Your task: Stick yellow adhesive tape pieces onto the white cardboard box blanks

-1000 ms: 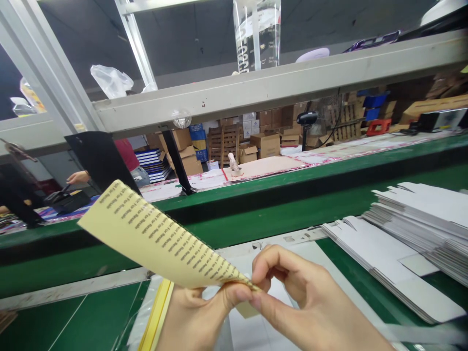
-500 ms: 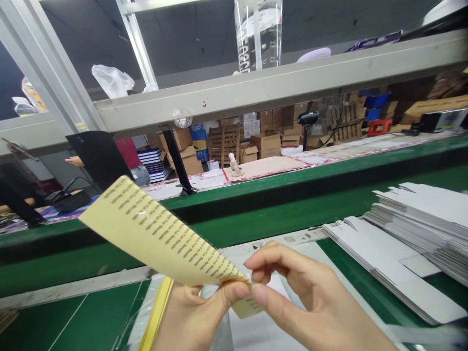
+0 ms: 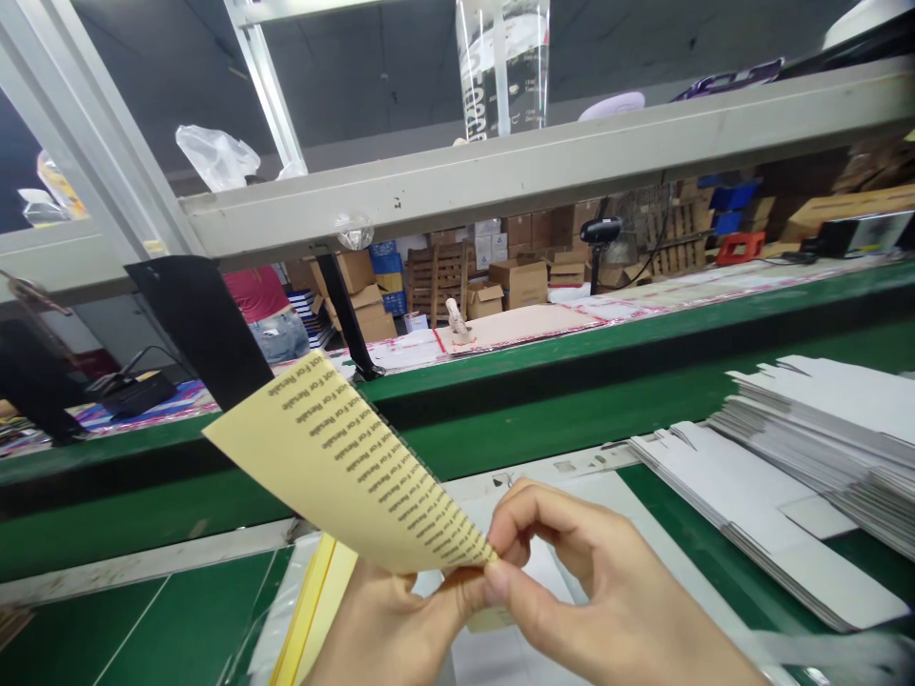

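A yellow sticker sheet (image 3: 357, 467), printed with rows of "Not For Resale", tilts up to the left and bends toward its lower right end. My left hand (image 3: 407, 619) is closed on the lower edge of the sheet, thumb on top. At the sheet's right end, my right hand (image 3: 579, 572) pinches the corner between thumb and index finger, close against the left thumb. A short part of the sheet shows below the fingers. Under my left wrist lie more yellow sheets (image 3: 304, 610). Whether a single label is between the right fingertips is hidden.
White flat cartons (image 3: 772, 514) lie stacked on the green bench at right, with a taller stack (image 3: 843, 410) behind. A grey shelf beam (image 3: 529, 171) crosses above, carrying a clear printed cup (image 3: 504, 71). Beyond the green ledge (image 3: 643, 353) a person (image 3: 268, 305) stands at left.
The sheet has swung right and a little lower at its free end. My right index finger has come down from above the sheet to pinch its corner. The person behind has shifted right.
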{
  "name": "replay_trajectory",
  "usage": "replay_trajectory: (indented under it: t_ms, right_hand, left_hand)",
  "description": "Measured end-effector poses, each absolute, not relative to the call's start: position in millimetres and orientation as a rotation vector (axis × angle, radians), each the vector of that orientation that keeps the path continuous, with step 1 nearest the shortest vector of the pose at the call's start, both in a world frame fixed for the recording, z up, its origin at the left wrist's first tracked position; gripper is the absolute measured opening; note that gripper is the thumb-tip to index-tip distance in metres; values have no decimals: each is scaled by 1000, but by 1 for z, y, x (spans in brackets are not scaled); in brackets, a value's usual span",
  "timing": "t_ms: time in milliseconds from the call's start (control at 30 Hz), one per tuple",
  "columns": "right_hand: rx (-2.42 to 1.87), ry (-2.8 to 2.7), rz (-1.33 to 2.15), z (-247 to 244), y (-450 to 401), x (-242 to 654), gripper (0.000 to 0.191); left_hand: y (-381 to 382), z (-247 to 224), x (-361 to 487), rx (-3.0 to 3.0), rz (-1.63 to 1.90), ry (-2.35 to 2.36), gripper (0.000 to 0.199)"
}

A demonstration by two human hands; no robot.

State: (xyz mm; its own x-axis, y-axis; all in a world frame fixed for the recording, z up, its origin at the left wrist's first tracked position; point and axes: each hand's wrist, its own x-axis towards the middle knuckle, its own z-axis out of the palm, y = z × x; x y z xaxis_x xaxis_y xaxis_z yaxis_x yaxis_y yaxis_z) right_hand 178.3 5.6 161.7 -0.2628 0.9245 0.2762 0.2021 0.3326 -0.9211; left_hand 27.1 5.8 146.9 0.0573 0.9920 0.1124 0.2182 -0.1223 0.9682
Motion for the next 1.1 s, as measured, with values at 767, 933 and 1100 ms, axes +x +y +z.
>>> replay_trajectory:
  t_ms: [767, 933, 1100]
  right_hand:
    - [-1075, -1834, 950, 156, 13, 179, 11]
    - [-977, -1846, 935, 153, 12, 180, 9]
    - [-983, -1820, 1004, 158, 12, 179, 5]
  left_hand:
    - [4, 163, 23, 1329, 1553, 1441, 5]
    - [3, 164, 22, 1298, 1576, 1441, 6]
    - [4, 163, 21, 1318, 1577, 1413, 5]
